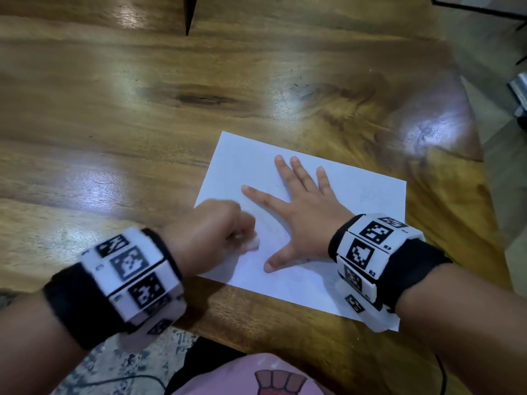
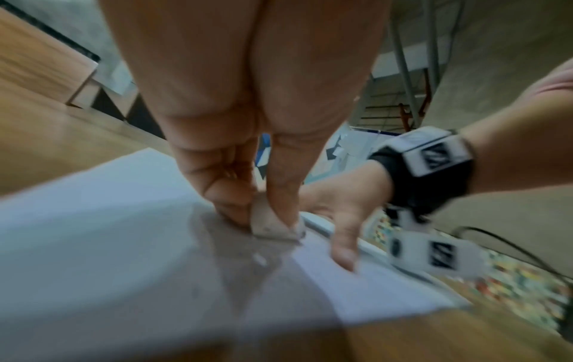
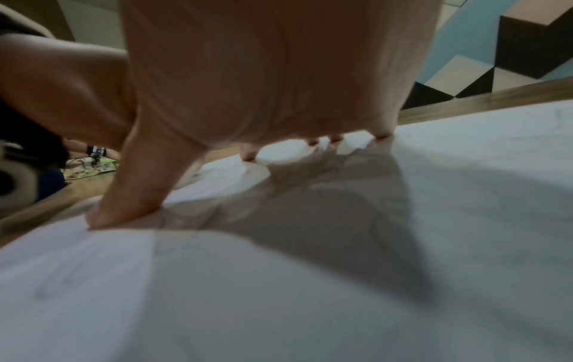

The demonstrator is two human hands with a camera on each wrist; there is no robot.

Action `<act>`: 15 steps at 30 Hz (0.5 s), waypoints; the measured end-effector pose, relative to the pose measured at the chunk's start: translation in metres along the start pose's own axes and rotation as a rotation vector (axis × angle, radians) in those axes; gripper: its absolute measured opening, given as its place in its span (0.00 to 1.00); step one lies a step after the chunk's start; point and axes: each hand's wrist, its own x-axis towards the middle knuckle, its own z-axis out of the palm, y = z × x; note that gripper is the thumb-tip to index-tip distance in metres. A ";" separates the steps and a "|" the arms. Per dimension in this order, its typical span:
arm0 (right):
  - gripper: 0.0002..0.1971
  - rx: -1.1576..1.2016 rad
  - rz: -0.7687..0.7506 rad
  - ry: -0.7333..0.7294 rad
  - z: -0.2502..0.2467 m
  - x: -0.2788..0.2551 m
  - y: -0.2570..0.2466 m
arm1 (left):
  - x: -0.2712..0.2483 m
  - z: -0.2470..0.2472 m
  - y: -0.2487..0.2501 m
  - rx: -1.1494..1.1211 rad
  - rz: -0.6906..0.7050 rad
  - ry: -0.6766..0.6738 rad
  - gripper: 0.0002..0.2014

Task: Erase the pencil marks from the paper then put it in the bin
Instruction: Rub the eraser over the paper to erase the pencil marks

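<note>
A white sheet of paper (image 1: 362, 195) lies flat on the wooden table (image 1: 142, 109), near its front edge. My right hand (image 1: 296, 206) lies spread on the sheet, fingers straight, pressing it down. My left hand (image 1: 216, 229) pinches a small white eraser (image 1: 253, 244) and holds it down on the paper's near left part. In the left wrist view the eraser (image 2: 269, 224) sits between thumb and fingertips, touching the paper (image 2: 93, 232). The right wrist view shows my right hand (image 3: 263, 98) arched over the paper (image 3: 465, 196), with faint pencil lines under it. No bin is in view.
The table's right edge (image 1: 473, 132) curves away beside the paper, with floor beyond. A patterned rug (image 1: 122, 363) and a black cable (image 1: 114, 380) lie below the front edge. Bare tabletop stretches to the left and beyond the sheet.
</note>
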 end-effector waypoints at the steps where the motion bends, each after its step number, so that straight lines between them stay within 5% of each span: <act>1: 0.60 0.004 -0.001 0.000 0.000 0.000 0.000 | -0.010 0.004 -0.002 -0.011 0.008 -0.077 0.10; 4: 0.61 0.015 -0.003 0.002 0.001 0.000 0.001 | -0.017 0.003 -0.004 -0.033 0.005 -0.193 0.03; 10: 0.62 -0.002 0.012 -0.008 0.000 0.000 0.000 | 0.030 -0.010 -0.004 0.056 -0.016 0.087 0.06; 15: 0.67 0.022 0.012 0.003 0.000 -0.001 0.000 | -0.012 0.006 -0.004 -0.020 0.051 -0.081 0.20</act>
